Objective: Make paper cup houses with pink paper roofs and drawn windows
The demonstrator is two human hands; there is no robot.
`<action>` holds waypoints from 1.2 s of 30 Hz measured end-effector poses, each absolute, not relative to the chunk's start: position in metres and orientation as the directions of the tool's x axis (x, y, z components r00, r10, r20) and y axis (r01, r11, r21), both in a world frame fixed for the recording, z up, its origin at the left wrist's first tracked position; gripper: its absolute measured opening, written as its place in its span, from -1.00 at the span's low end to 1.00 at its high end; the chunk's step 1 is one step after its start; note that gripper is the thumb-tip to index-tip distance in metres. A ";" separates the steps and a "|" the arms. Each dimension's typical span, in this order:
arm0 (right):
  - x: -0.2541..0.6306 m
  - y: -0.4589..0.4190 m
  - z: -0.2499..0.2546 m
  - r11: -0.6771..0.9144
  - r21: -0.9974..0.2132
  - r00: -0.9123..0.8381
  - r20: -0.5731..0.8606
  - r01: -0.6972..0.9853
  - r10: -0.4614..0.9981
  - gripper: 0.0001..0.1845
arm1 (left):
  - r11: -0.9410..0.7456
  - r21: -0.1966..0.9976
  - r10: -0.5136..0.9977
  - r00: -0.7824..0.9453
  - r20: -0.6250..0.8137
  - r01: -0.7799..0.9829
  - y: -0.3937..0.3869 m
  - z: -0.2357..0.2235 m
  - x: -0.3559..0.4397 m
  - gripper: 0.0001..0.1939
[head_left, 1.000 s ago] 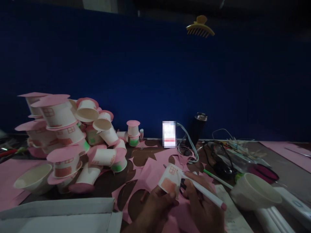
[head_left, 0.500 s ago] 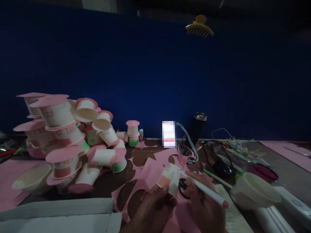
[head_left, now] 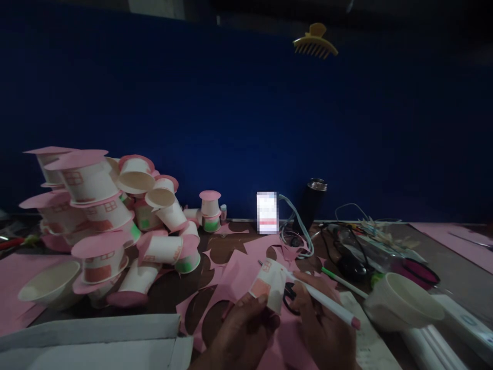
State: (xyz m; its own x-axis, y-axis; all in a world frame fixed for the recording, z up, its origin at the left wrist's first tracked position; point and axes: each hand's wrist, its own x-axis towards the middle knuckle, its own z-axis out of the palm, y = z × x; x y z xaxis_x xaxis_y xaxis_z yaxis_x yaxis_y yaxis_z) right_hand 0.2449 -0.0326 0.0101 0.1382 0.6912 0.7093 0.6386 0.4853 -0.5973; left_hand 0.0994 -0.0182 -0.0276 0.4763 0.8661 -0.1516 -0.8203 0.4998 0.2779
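Note:
My left hand is closed around a small white paper cup, tilted, with a pink window and a pink patch drawn on its side. In my right hand is a white felt-tip pen with a pink end cap. Its tip meets the cup's side near the upper right. Below both hands lies pink paper with round holes cut out. Behind the cup, partly hidden, are black-handled scissors.
Decorated paper cups with pink discs are piled at left. A white box lies front left, a paper bowl behind it. At right are another paper cup, a green-tipped pen, a black mouse, a lit phone and a dark bottle.
Little differs. The cup and pen stay in my hands in nearly the same pose, and the view has shifted very slightly.

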 end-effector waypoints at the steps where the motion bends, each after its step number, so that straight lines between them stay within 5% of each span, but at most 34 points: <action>1: 0.245 -0.033 0.010 0.488 -0.593 0.136 0.712 0.640 0.689 -0.82 | 0.501 0.277 0.865 0.479 -0.147 -0.820 -0.018 -0.028 0.099 -0.81; 36: 0.245 -0.031 0.008 0.471 -0.634 0.152 0.681 0.613 0.717 -0.83 | 0.505 0.358 0.863 0.473 -0.179 -0.786 -0.018 -0.026 0.098 -0.92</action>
State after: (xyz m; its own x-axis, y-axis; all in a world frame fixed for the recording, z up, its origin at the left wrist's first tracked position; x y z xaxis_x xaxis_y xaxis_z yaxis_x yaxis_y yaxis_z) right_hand 0.2452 -0.0315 0.0081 0.1524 0.7167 0.6805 0.6134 0.4713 -0.6337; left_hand 0.0984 -0.0180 -0.0264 0.4727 0.8629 -0.1788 -0.7857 0.5045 0.3580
